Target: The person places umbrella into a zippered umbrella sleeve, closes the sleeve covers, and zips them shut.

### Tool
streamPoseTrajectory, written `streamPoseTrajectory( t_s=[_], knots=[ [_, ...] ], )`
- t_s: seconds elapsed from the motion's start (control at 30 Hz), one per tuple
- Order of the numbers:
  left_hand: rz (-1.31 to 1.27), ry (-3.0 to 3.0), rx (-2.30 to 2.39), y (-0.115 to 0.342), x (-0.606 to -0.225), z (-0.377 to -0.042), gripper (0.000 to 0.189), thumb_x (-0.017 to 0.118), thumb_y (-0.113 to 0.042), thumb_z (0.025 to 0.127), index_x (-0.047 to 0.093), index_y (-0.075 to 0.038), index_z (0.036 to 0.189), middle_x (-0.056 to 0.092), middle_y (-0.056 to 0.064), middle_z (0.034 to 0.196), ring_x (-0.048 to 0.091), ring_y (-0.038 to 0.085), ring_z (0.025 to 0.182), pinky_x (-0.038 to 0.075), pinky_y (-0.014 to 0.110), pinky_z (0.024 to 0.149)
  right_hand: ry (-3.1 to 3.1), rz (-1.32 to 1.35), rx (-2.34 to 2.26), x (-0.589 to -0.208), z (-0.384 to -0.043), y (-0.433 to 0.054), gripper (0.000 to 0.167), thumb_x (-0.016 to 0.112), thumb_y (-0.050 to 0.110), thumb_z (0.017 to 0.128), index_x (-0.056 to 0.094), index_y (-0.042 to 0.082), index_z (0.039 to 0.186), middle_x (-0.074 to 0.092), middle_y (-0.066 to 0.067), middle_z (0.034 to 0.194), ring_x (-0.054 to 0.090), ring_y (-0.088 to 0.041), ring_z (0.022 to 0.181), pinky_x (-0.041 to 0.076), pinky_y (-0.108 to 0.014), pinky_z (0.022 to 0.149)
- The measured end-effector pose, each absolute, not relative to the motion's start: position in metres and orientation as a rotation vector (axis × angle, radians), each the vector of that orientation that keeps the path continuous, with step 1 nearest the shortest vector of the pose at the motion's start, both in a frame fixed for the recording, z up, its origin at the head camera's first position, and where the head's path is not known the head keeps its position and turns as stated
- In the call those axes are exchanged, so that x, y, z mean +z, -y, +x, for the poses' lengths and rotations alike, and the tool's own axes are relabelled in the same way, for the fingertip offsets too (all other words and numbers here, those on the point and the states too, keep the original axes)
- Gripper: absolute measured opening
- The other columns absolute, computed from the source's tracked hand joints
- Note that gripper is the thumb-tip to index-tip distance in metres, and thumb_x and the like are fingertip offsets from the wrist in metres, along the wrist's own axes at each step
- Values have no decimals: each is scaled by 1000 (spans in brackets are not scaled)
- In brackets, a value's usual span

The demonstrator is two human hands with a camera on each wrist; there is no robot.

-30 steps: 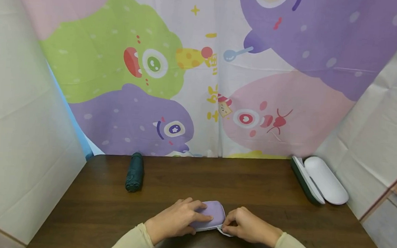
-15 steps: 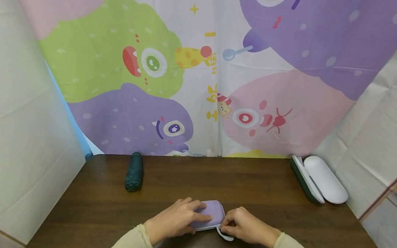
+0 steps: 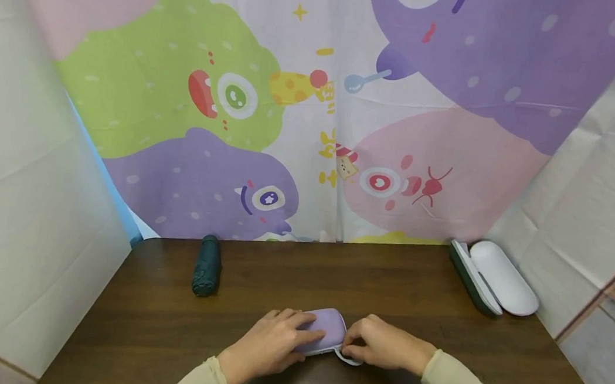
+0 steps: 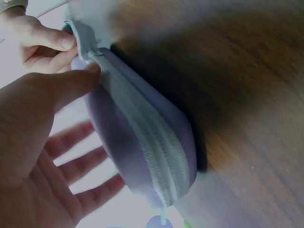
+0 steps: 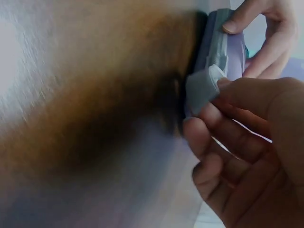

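The left hand (image 3: 276, 341) rests, fingers spread, on the pale-purple, rounded, zippered case (image 3: 333, 326) on the dark-brown wooden worktop (image 3: 281, 272). At the case's right end, the right hand (image 3: 387, 344) pinches the pale-grey fabric strap (image 3: 348, 360), which hangs slightly higher than half a second ago; work seems still centred there.

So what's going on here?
A person is handling a purple case on the table. Their left hand rests on its top, while the right hand seems to pinch the pale strap at one end. The zip looks closed along the visible side. A dark green bundle and an open case lie farther back.
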State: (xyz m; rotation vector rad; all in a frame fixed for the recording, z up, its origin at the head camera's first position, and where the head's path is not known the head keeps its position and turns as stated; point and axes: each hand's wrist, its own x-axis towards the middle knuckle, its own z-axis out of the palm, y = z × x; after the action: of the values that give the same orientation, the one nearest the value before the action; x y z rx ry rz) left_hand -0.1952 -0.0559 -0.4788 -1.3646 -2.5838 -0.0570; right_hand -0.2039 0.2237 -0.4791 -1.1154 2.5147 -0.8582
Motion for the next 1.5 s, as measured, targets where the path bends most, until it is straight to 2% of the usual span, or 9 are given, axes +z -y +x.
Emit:
streamPoseTrajectory(
  t_s=[0.13,0.3,0.37,0.47,0.67,0.83,1.0,1.3,1.5],
  knots=[
    [-1167,2630,-151,59,-476,-188,38,82,-36,88,74,-25,123,70,4,127,70,24,104,60,41,74,-2510,-1076,-824,-474,-209,-226,15,70,16,98,76,15,85,68,14,76,50,8,62,48,-15,57],
    [-905,2743,-353,68,-469,-176,25,83,-28,86,76,-17,108,71,6,114,70,25,88,58,39,59,-2560,-1028,-830,-470,-220,-230,7,72,15,97,76,12,92,71,9,81,55,5,68,50,-17,62],
    [-831,2773,-437,72,-467,-172,22,83,-24,86,77,-14,105,72,9,113,71,27,88,60,41,61,-2592,-1030,-843,-469,-225,-231,6,72,14,96,75,10,99,70,8,85,57,3,72,52,-19,65],
    [-749,2786,-533,78,-465,-166,22,84,-19,86,77,-9,104,71,16,113,74,30,87,61,44,67,-2641,-1055,-849,-468,-231,-227,17,72,14,96,72,5,111,72,2,99,65,-5,86,57,-25,76],
    [-616,2782,-665,84,-468,-159,24,85,-14,83,76,-5,102,69,16,107,74,30,83,61,44,63,-2672,-1086,-856,-470,-241,-206,38,68,13,99,62,-3,133,68,-16,130,69,-30,115,57,-41,96],
    [-596,2798,-755,80,-476,-160,21,86,-10,81,76,-3,98,68,15,105,73,30,88,61,43,68,-2628,-1120,-819,-477,-243,-193,36,68,14,99,65,1,133,69,-11,130,66,-25,120,54,-40,102],
    [-600,2725,-702,79,-482,-164,17,86,-5,79,79,-6,94,71,15,107,73,30,92,62,43,71,-2590,-1124,-845,-481,-241,-190,31,72,17,97,70,5,126,73,-7,123,67,-19,115,55,-37,99],
    [-642,2704,-723,84,-483,-188,22,85,1,77,81,-1,98,74,19,108,75,34,96,62,44,78,-2505,-1007,-889,-478,-228,-192,48,74,29,96,65,5,137,68,-9,136,63,-21,126,53,-35,103],
    [-698,2725,-816,89,-481,-204,24,86,3,76,80,1,99,78,16,99,75,31,95,61,43,79,-2517,-1072,-843,-478,-211,-189,57,74,31,96,59,2,143,62,-12,144,59,-23,133,50,-33,107]
  ],
)
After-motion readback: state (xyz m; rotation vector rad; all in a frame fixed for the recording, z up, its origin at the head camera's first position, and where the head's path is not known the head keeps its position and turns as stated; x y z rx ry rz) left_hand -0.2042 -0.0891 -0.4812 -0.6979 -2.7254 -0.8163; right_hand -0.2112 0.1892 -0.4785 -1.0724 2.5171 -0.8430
